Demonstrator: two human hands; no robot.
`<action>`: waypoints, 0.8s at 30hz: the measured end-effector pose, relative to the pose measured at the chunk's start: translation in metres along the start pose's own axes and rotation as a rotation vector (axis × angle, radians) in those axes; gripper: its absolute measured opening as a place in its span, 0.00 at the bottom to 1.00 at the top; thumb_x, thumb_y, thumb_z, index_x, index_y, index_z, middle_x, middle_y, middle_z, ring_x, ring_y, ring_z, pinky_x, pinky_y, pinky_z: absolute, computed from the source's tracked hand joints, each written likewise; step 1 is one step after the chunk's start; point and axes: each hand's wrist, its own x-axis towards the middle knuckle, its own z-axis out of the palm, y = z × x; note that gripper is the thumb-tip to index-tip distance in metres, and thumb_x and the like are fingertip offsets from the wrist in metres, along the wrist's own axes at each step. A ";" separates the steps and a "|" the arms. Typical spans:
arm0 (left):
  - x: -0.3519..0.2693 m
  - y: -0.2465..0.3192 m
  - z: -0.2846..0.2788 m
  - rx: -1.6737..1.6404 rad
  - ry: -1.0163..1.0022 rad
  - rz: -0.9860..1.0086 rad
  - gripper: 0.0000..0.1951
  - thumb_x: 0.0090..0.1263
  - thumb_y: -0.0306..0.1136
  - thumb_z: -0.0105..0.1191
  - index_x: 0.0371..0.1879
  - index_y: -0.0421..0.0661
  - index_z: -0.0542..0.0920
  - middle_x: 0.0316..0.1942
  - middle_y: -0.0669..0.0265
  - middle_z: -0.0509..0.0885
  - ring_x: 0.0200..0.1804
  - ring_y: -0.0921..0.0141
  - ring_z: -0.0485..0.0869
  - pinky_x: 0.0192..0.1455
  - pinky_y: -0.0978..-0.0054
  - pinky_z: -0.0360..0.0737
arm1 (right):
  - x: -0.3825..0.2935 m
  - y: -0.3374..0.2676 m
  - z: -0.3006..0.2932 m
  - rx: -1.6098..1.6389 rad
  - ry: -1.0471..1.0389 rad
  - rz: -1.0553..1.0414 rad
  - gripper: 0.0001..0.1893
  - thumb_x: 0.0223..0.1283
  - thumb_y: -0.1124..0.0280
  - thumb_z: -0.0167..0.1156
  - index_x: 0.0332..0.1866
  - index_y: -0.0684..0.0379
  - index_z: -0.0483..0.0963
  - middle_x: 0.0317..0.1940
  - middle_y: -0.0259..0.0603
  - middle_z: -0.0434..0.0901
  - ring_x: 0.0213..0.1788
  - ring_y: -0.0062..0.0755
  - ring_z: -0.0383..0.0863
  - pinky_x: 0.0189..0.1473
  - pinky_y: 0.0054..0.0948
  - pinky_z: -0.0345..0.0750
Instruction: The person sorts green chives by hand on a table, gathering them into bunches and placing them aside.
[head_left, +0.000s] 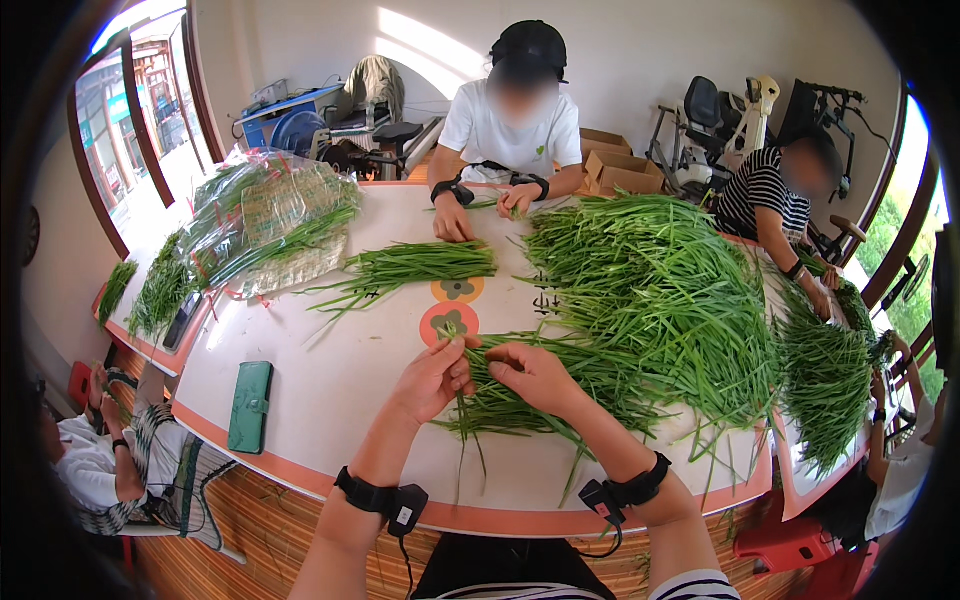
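My left hand holds a few thin green stalks, likely garlic chives, with their pale ends up near the fingertips and their leaves hanging below. Close to its right, my right hand is curled above a loose bunch of chives lying on the table; whether its fingers hold a stalk is hard to tell. A large heap of chives spreads to the right of my hands. Beyond them lies a neater bundle of chives, touched by a co-worker's hand. Black straps with small boxes circle both my wrists.
A green phone case lies at the left of the white table. Behind it are plastic-wrapped chives. Co-workers sit across and at both sides. More chives cover a table at the right, with red stools below.
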 end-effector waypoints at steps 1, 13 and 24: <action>0.000 0.001 0.000 -0.001 -0.001 -0.001 0.13 0.68 0.39 0.44 0.43 0.43 0.71 0.18 0.72 0.65 0.23 0.77 0.66 0.32 0.75 0.71 | 0.000 -0.001 -0.003 -0.079 -0.113 0.023 0.13 0.55 0.63 0.55 0.35 0.64 0.73 0.22 0.37 0.74 0.24 0.24 0.70 0.29 0.24 0.69; -0.004 0.023 -0.011 -0.241 0.114 0.123 0.12 0.70 0.43 0.40 0.36 0.47 0.69 0.21 0.73 0.67 0.25 0.76 0.68 0.29 0.78 0.70 | 0.005 -0.010 -0.038 -0.366 -0.142 -0.048 0.21 0.56 0.51 0.51 0.27 0.62 0.74 0.18 0.41 0.75 0.22 0.43 0.71 0.25 0.33 0.67; 0.000 0.014 -0.007 -0.048 0.230 0.050 0.11 0.70 0.41 0.40 0.38 0.47 0.69 0.18 0.74 0.63 0.20 0.79 0.62 0.22 0.82 0.62 | 0.000 0.020 -0.006 -0.813 -0.035 -0.227 0.05 0.45 0.71 0.56 0.29 0.58 0.75 0.35 0.40 0.73 0.44 0.41 0.68 0.46 0.38 0.68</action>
